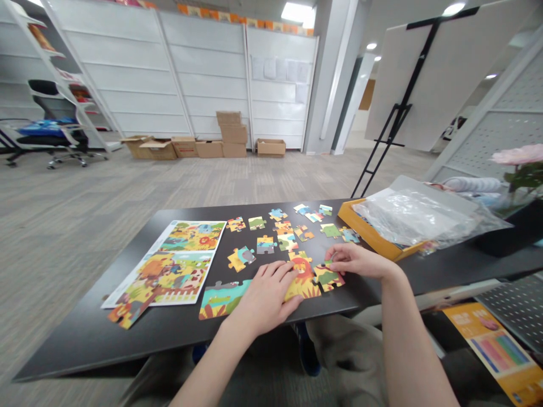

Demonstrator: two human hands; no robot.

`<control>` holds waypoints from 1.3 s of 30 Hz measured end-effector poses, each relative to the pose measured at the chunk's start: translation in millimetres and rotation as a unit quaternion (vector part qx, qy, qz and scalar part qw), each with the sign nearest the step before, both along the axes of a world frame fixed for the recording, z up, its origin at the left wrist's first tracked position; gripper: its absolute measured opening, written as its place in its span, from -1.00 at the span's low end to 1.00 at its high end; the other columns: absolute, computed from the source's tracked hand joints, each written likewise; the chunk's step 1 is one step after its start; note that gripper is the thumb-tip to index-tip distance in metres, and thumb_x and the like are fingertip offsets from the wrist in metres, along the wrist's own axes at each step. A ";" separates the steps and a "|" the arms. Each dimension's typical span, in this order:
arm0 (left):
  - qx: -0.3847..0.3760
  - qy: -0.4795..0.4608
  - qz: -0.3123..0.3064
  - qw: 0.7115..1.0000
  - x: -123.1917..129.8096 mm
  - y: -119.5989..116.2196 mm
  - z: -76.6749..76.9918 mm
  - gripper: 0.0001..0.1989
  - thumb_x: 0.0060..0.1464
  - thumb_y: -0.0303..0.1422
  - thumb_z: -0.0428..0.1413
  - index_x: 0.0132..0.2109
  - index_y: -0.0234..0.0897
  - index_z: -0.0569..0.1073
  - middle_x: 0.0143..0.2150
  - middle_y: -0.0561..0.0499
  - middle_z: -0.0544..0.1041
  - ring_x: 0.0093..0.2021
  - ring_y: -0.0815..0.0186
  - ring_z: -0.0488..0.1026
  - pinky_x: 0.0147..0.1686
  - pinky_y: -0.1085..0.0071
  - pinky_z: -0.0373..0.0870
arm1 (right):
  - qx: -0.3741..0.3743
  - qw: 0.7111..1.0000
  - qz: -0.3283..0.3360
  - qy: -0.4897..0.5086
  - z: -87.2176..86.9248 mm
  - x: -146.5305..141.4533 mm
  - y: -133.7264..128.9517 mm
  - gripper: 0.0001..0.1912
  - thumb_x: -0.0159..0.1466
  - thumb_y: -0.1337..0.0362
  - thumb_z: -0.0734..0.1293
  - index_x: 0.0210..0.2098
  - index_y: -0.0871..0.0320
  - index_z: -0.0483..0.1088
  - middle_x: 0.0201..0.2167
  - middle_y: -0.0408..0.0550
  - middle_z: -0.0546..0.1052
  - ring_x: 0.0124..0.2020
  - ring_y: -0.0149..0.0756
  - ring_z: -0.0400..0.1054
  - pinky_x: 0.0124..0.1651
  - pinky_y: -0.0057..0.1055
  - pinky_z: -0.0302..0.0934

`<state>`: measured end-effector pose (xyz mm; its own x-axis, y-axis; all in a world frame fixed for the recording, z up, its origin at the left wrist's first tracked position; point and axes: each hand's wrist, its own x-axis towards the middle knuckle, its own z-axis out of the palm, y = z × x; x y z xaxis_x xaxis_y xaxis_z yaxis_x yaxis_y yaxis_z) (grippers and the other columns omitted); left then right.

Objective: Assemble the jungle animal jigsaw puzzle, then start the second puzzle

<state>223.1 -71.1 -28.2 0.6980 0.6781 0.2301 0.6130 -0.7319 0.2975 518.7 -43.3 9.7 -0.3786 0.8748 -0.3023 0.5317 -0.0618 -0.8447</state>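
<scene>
My left hand (pixel 271 294) lies palm down, fingers stretched, over a joined strip of jigsaw puzzle along the table's front edge. A crocodile section (pixel 223 299) shows to its left and a lion section (pixel 302 268) to its right. The strip's middle is hidden under that hand. With thumb and fingertips together, my right hand (pixel 354 261) grips the top of a green-and-yellow puzzle piece (pixel 328 278), which sits against the lion section's right side. Beyond the hands lie several loose pieces, among them a grey-and-yellow piece (pixel 241 258) and a small joined group (pixel 286 234).
A printed picture sheet (pixel 203 263) lies on the left of the black table (pixel 106 339), with puzzle pieces (pixel 129 311) over its lower corner. An orange box (pixel 369 234) with clear plastic wrap (pixel 424 215) stands at right. A flower pot (pixel 513 226) is beside it.
</scene>
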 end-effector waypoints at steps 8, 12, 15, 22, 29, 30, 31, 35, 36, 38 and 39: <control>-0.002 0.005 0.000 1.000 0.5 -0.3 0.4 -0.53 0.34 -0.12 0.04 0.28 -0.22 0.36 0.34 -0.11 0.40 0.31 0.05 0.28 0.27 0.06 0.24 | -0.033 0.997 -0.019 -0.061 -7.8 -2.8 4.1 -0.63 0.09 -0.02 0.49 -0.30 0.08 0.38 -0.57 -0.16 0.57 -0.52 -0.31 0.40 -0.48 -0.43 0.14; -0.002 0.009 0.003 1.000 0.9 -0.2 1.0 -0.53 0.34 -0.13 0.04 0.28 -0.23 0.36 0.34 -0.12 0.41 0.31 0.04 0.29 0.27 0.05 0.24 | -0.046 0.995 -0.041 -0.076 -6.7 -7.9 3.5 -0.62 0.02 -0.01 0.53 -0.39 0.08 0.37 -0.61 -0.15 0.54 -0.56 -0.31 0.39 -0.51 -0.42 0.17; -0.003 0.014 0.003 1.000 1.4 -0.1 1.6 -0.52 0.34 -0.13 0.05 0.28 -0.25 0.36 0.34 -0.12 0.41 0.31 0.03 0.29 0.27 0.04 0.25 | -0.045 0.993 -0.058 -0.089 -6.2 -12.9 3.6 -0.60 -0.02 0.00 0.55 -0.43 0.09 0.36 -0.64 -0.16 0.52 -0.60 -0.35 0.35 -0.51 -0.43 0.21; 0.000 0.023 0.003 1.000 2.8 -0.8 3.5 -0.53 0.33 -0.13 0.05 0.27 -0.25 0.37 0.32 -0.13 0.42 0.30 0.03 0.30 0.26 0.06 0.25 | -0.047 0.992 -0.063 -0.097 -8.2 -13.6 4.2 -0.56 -0.04 0.00 0.57 -0.42 0.12 0.34 -0.64 -0.19 0.50 -0.61 -0.40 0.33 -0.53 -0.46 0.20; 0.006 0.010 -0.003 1.000 1.9 -0.5 1.9 -0.53 0.34 -0.11 0.04 0.26 -0.24 0.38 0.31 -0.13 0.43 0.29 0.02 0.30 0.25 0.04 0.25 | 0.058 0.993 -0.105 0.022 -12.3 -2.5 11.0 -0.53 0.11 -0.11 0.48 -0.34 0.13 0.33 -0.60 -0.20 0.48 -0.58 -0.40 0.36 -0.50 -0.47 0.16; 0.006 0.009 -0.004 1.000 1.6 -0.4 2.0 -0.54 0.34 -0.11 0.04 0.26 -0.23 0.38 0.31 -0.13 0.43 0.29 0.02 0.30 0.25 0.03 0.25 | 0.076 0.988 -0.129 0.026 -14.8 -1.9 14.0 -0.52 0.11 -0.13 0.47 -0.33 0.13 0.33 -0.59 -0.18 0.49 -0.58 -0.39 0.36 -0.50 -0.46 0.15; 0.005 0.007 -0.005 1.000 1.3 -0.3 2.2 -0.54 0.34 -0.11 0.04 0.25 -0.23 0.39 0.31 -0.12 0.43 0.29 0.02 0.29 0.25 0.03 0.24 | 0.091 0.984 -0.149 0.026 -17.5 -1.9 17.2 -0.52 0.11 -0.14 0.47 -0.32 0.13 0.33 -0.59 -0.16 0.50 -0.58 -0.38 0.36 -0.51 -0.46 0.14; 0.003 -0.002 -0.012 1.000 0.2 -0.3 2.8 -0.54 0.33 -0.09 0.05 0.24 -0.23 0.39 0.31 -0.10 0.43 0.29 0.01 0.28 0.25 0.02 0.24 | 0.132 0.973 -0.190 0.016 -25.0 -6.3 29.7 -0.50 0.06 -0.14 0.49 -0.34 0.13 0.35 -0.58 -0.15 0.51 -0.60 -0.39 0.33 -0.53 -0.45 0.12; 0.003 -0.004 -0.014 1.000 -0.1 -0.4 2.7 -0.53 0.33 -0.08 0.05 0.25 -0.22 0.39 0.31 -0.09 0.43 0.30 0.02 0.28 0.25 0.03 0.24 | 0.142 0.970 -0.195 0.017 -25.6 -8.5 32.6 -0.50 0.05 -0.14 0.49 -0.34 0.13 0.36 -0.57 -0.15 0.51 -0.60 -0.39 0.32 -0.53 -0.45 0.12; 0.001 -0.007 -0.018 1.000 -0.4 -0.6 2.6 -0.52 0.32 -0.07 0.06 0.25 -0.21 0.39 0.31 -0.08 0.44 0.30 0.02 0.27 0.26 0.03 0.24 | 0.161 0.966 -0.203 0.023 -25.9 -13.6 38.4 -0.51 0.05 -0.14 0.49 -0.35 0.13 0.37 -0.58 -0.17 0.49 -0.60 -0.39 0.30 -0.52 -0.45 0.11; -0.001 -0.008 -0.020 1.000 -0.5 -0.7 2.7 -0.52 0.32 -0.06 0.07 0.25 -0.20 0.40 0.30 -0.07 0.44 0.30 0.02 0.27 0.26 0.03 0.24 | 0.168 0.964 -0.203 0.027 -25.8 -16.2 41.3 -0.52 0.05 -0.13 0.48 -0.34 0.14 0.38 -0.59 -0.17 0.48 -0.59 -0.40 0.29 -0.52 -0.45 0.11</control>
